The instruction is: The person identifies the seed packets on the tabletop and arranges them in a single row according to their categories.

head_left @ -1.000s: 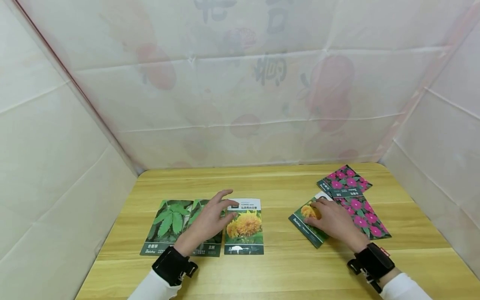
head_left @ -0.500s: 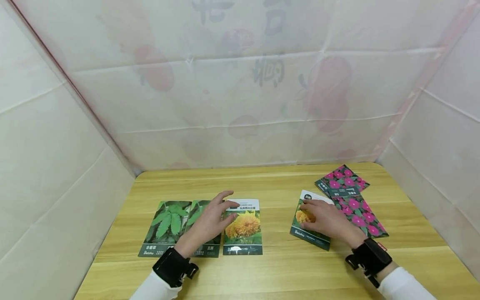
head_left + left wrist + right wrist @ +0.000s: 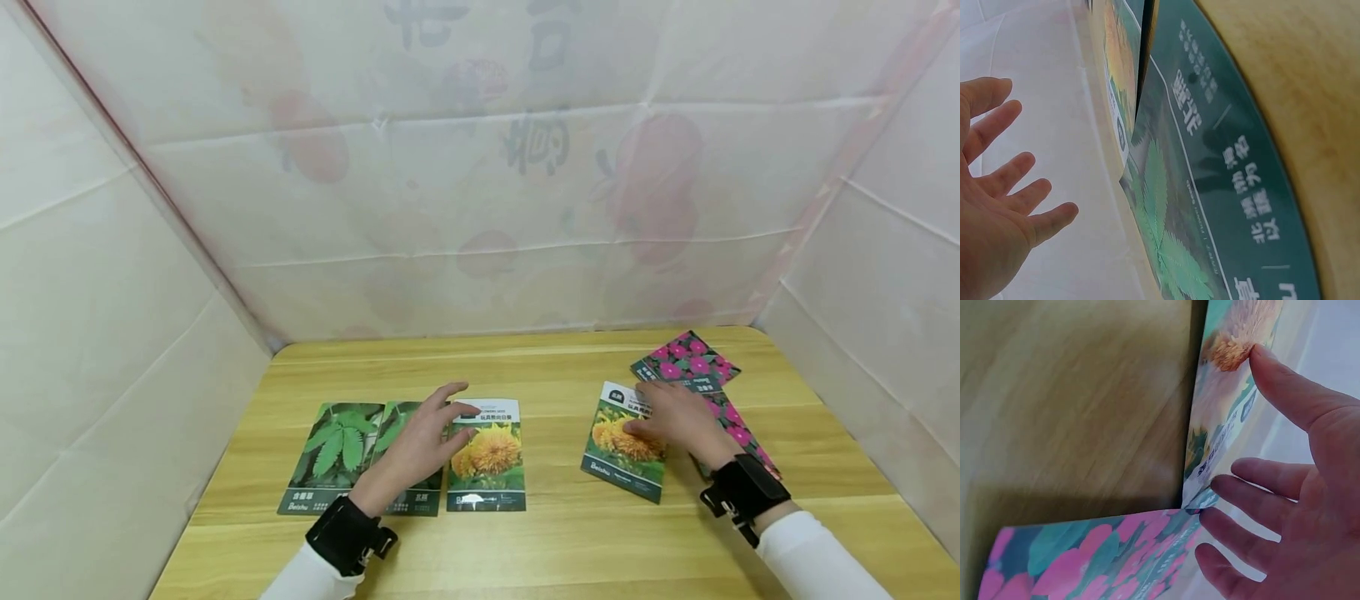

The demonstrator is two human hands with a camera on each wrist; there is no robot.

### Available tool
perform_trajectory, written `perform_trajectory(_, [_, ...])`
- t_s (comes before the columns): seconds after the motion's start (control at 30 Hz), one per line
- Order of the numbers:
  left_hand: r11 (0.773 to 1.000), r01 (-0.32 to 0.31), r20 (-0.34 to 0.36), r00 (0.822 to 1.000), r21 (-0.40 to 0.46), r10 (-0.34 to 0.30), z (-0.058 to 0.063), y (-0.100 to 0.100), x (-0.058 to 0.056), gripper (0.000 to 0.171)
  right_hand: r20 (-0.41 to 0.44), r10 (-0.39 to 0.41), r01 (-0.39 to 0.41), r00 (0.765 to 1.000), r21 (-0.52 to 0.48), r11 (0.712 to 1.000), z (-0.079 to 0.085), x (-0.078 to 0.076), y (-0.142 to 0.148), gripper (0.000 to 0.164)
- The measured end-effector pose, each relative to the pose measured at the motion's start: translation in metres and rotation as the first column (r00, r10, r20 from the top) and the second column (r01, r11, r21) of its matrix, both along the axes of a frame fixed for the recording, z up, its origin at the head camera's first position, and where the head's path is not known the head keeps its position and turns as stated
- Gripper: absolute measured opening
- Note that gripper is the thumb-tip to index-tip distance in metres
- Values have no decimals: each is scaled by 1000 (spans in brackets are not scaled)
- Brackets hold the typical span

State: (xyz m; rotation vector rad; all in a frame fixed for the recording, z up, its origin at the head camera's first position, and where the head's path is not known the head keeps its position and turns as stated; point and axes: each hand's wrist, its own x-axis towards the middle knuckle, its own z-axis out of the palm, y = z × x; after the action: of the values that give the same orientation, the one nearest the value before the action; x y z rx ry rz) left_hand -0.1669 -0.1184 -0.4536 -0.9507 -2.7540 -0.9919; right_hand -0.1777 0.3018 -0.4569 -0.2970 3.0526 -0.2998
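My left hand [image 3: 420,442] hovers with spread fingers above a green-leaf seed packet [image 3: 1160,231] and beside a yellow sunflower seed packet [image 3: 487,458]. Another leaf packet [image 3: 341,450] lies to its left. On the right, my right hand [image 3: 678,421] is over the upper right edge of a second sunflower packet [image 3: 618,450], which sits slightly turned. In the right wrist view, the thumb [image 3: 1285,387] touches or nearly touches this packet's face, and the fingers are extended near its top edge. A pink-flower packet [image 3: 1085,556] lies partly under that hand.
Another pink-flower packet [image 3: 693,358] lies at an angle farther back, overlapped by the nearer one. The wooden table [image 3: 525,558] has bare surface in front and between the two groups. Pale fabric walls [image 3: 480,208] stand behind and at both sides.
The right sunflower packet has turned from a strong slant to a nearly straight position. My right hand has since shifted right, uncovering more of its picture. My left hand stays put.
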Motion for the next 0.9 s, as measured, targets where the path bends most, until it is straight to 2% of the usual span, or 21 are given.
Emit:
perform_trajectory(0.37, [1000,-2,1,1000,3,2,0,0,0,29,-31,32,-33,999,-27,999,-1,-4,-4,81])
perform_trajectory(0.47, [1000,-3,1,1000,8,3,-1,0,0,29,-64,52,-57,997,-66,996,-3,-8,-5,70])
perform_trajectory(0.57, [1000,-4,-5,1000,14,4,-2,1,0,28,-109,83,-96,991,-116,989,-5,-13,-6,49])
perform_trajectory(0.63, [1000,-8,-8,1000,11,8,-2,1,0,28,-116,80,-102,990,-197,975,-4,-16,-7,35])
perform_trajectory(0.7, [1000,-12,-14,1000,3,12,-1,1,0,29,-104,64,-93,993,-308,947,0,-18,-8,25])
perform_trajectory(0.8, [1000,-23,-22,1000,-16,22,0,2,0,30,-69,23,-52,997,-455,889,7,-18,-9,21])
perform_trajectory(0.9, [999,-39,-34,999,-26,38,1,3,0,31,-60,11,-40,998,-515,856,15,-16,-9,25])
